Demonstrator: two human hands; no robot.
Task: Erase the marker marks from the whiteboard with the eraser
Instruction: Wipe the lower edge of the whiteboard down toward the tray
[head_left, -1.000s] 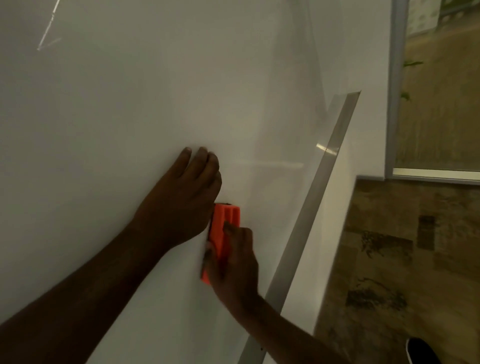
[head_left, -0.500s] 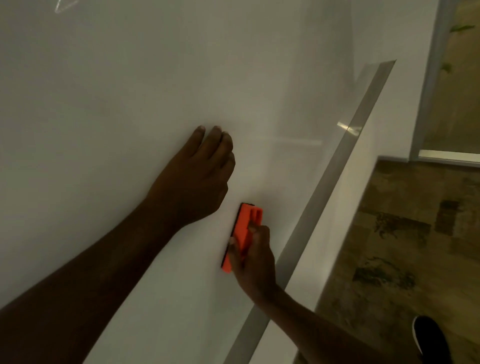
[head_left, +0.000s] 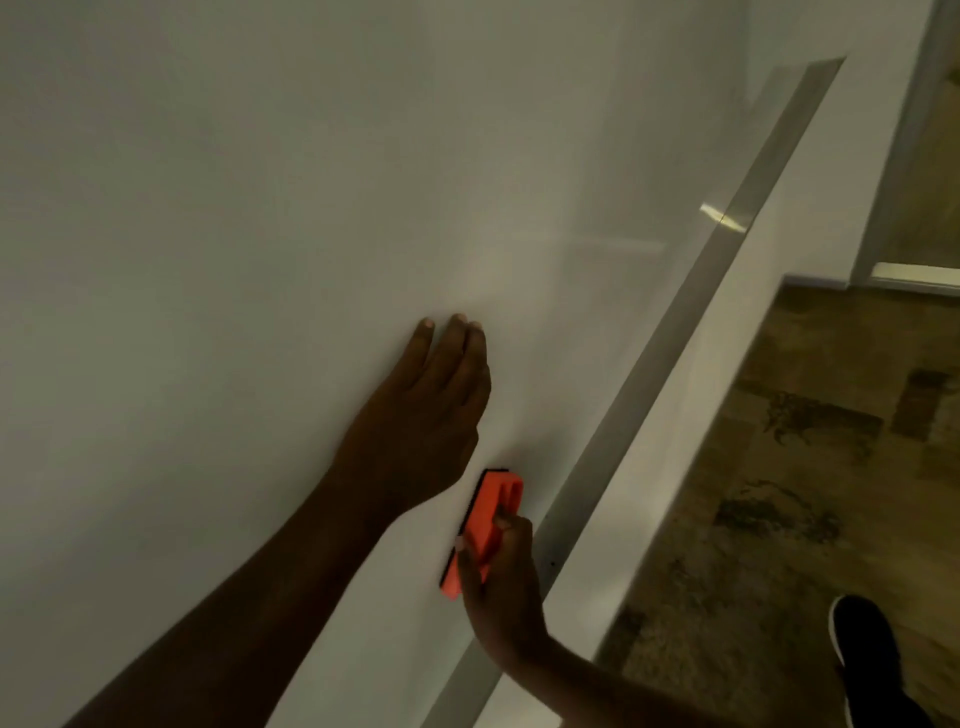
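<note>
A large whiteboard (head_left: 260, 234) fills most of the view, seen at a slant in dim light; no marker marks show on the part I can see. My left hand (head_left: 421, 415) lies flat on the board, fingers together and pointing up. Just below and right of it, my right hand (head_left: 498, 582) grips an orange eraser (head_left: 491, 512) with a dark felt side pressed to the board, close to the board's lower metal frame (head_left: 649, 364).
Beyond the frame is a white wall strip (head_left: 691, 447), then a brown patterned floor (head_left: 779, 467). A black shoe (head_left: 862, 639) shows at the bottom right. A doorway or glass panel frame (head_left: 904, 156) stands at the top right.
My right hand has slid the eraser down and right along the board, away from my left hand, toward the metal frame. The view has shifted left and down.
</note>
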